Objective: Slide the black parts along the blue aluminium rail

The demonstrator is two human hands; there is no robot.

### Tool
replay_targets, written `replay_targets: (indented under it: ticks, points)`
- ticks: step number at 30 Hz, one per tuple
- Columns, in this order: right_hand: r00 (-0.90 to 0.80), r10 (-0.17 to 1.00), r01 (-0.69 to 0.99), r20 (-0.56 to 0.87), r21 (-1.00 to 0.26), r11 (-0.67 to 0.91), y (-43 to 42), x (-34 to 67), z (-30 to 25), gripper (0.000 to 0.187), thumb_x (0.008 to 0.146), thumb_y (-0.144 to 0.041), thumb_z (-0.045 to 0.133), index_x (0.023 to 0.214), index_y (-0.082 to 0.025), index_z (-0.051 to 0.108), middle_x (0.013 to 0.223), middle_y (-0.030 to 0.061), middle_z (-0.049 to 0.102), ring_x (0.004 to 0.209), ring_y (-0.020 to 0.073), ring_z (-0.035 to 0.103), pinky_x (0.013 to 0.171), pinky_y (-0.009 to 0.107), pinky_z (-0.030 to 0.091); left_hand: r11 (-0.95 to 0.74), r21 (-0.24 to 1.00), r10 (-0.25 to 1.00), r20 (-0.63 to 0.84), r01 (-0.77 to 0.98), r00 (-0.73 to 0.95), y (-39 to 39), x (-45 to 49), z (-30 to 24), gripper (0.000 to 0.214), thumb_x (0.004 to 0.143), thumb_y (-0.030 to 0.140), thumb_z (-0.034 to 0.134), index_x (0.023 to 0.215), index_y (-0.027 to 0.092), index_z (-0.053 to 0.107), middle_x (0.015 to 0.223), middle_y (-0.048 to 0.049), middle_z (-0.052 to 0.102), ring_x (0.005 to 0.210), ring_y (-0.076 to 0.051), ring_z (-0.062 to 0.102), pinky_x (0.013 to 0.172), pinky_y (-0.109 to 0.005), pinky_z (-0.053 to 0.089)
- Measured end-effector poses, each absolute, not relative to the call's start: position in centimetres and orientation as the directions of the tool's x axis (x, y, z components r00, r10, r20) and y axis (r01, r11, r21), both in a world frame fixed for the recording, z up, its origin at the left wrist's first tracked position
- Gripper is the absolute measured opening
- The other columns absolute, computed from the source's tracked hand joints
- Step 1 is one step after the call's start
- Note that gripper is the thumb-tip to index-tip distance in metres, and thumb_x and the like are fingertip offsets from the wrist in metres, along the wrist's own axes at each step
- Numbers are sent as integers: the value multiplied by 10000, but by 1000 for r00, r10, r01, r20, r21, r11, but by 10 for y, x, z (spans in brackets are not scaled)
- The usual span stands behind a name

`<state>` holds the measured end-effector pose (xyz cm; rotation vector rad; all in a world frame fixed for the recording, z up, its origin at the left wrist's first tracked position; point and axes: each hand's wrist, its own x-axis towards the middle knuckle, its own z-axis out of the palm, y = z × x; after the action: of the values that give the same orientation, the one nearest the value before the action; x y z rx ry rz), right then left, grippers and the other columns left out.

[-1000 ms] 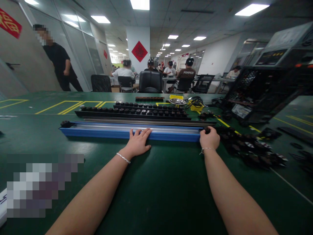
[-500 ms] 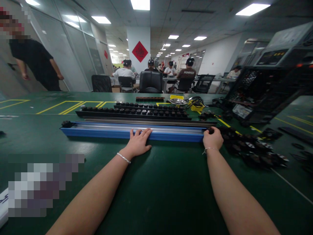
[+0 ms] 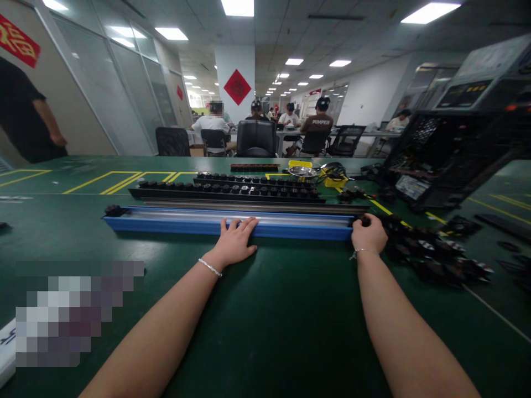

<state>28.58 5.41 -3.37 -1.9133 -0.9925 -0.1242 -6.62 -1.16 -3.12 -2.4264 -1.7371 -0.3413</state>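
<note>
A long blue channel rail (image 3: 178, 227) with a shiny metallic inside lies across the green table in front of me. My left hand (image 3: 237, 242) rests on its near wall around the middle, fingers spread over the edge and thumb out. At the rail's right end my right hand (image 3: 370, 234) is closed on a small black part (image 3: 365, 220), mostly hidden by the fingers. Another black piece (image 3: 114, 210) sits in the rail's left end. Just behind runs a dark metal strip (image 3: 257, 207), then black racks (image 3: 224, 190) holding several round black pieces.
Loose black parts (image 3: 440, 254) are heaped right of my right hand. A dark machine frame (image 3: 435, 132) stands at the back right. Near it are a metal dish (image 3: 302, 172) and yellow trays (image 3: 334, 179). A white object (image 3: 8, 345), partly blurred, lies at left. Several people sit behind.
My right hand has shifted slightly right along the rail's end with the black part. My left hand has stayed put. A person at the far left has moved farther left.
</note>
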Motion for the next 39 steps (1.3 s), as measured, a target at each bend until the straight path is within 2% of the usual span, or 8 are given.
replay_targets:
  ticks: [6, 16, 22, 28, 32, 35, 37, 39]
  points:
    - [704, 557, 658, 441, -699, -279, 54, 298, -34, 423, 688, -304, 534, 1075, -198, 668, 947, 82, 680, 842, 242, 596, 806, 371, 459, -319, 23, 919, 252, 947, 303, -11, -66, -32, 774, 758, 473, 527, 1441, 324, 195, 1473, -42, 341, 1261, -348, 335, 1047, -637, 92]
    - [678, 588, 686, 441, -668, -289, 52, 300, -33, 434, 712, -308, 532, 1106, -177, 657, 965, 106, 679, 852, 257, 597, 804, 398, 465, -325, 40, 921, 242, 945, 307, -13, -65, -28, 764, 761, 468, 523, 1439, 313, 206, 1473, -44, 339, 1262, -350, 330, 1044, -642, 92]
    - [706, 507, 674, 495, -689, -267, 54, 316, -37, 428, 719, -251, 495, 1102, -147, 657, 979, 110, 676, 887, 264, 600, 840, 407, 460, -322, 40, 920, 248, 946, 303, -12, -65, -28, 768, 754, 465, 533, 1435, 318, 210, 1472, -49, 342, 1270, -347, 328, 1051, -635, 85]
    - [630, 632, 730, 451, -622, -284, 56, 326, -43, 457, 690, -216, 530, 1132, -181, 643, 956, 109, 659, 863, 254, 594, 822, 412, 463, -327, 31, 916, 258, 944, 309, -12, -66, -29, 775, 755, 461, 539, 1436, 320, 198, 1470, -51, 346, 1269, -341, 335, 1048, -640, 95]
    - [602, 682, 744, 416, -602, -290, 55, 327, -46, 402, 694, -193, 504, 1053, -170, 683, 942, 114, 655, 855, 254, 586, 798, 418, 467, -321, 38, 923, 235, 946, 304, -13, -65, -27, 749, 776, 468, 522, 1436, 303, 209, 1464, -56, 359, 1276, -340, 337, 1046, -647, 103]
    - [590, 698, 749, 405, -598, -286, 55, 326, -47, 369, 685, -181, 489, 983, -170, 706, 947, 107, 659, 853, 248, 578, 790, 412, 470, -327, 45, 923, 231, 944, 308, -12, -67, -20, 627, 829, 470, 467, 1410, 331, 276, 1421, -29, 428, 1261, -304, 374, 1056, -588, 186]
    - [602, 688, 744, 406, -598, -298, 55, 325, -48, 365, 673, -191, 495, 967, -187, 712, 939, 106, 660, 864, 259, 569, 780, 426, 471, -324, 40, 922, 237, 945, 306, -8, -74, -12, 521, 852, 475, 439, 1353, 343, 380, 1366, 1, 494, 1236, -270, 408, 1045, -518, 267]
    - [630, 661, 727, 407, -608, -320, 54, 325, -49, 360, 648, -194, 507, 938, -211, 720, 932, 105, 658, 893, 284, 557, 769, 450, 469, -285, 30, 923, 276, 958, 266, -4, -89, -2, 437, 879, 442, 402, 1284, 297, 475, 1360, 13, 497, 1233, -255, 402, 1037, -455, 303]
